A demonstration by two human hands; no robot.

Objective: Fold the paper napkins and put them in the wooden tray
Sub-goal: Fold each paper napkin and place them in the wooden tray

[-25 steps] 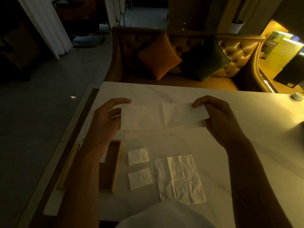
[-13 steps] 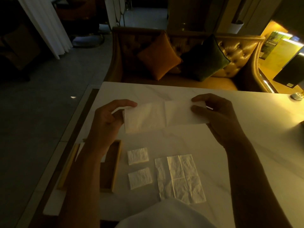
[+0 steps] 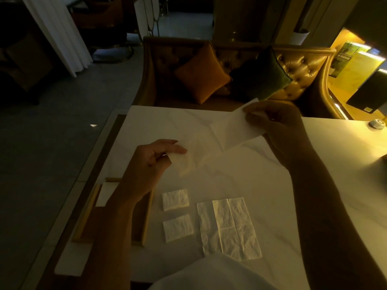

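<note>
White paper napkin [image 3: 222, 132] held above the table [image 3: 251, 176], slanting from 8 up to 2 o'clock. Left hand [image 3: 150, 162] pinches the low corner; right hand [image 3: 280, 126] pinches the high end. Tray [image 3: 147, 218] at 8 o'clock, under the left forearm. Far square [image 3: 175, 199] and near square [image 3: 177, 227] lie just beside it; flat sheet [image 3: 228, 225] at 6 o'clock.

Dim, warm light from right
</note>
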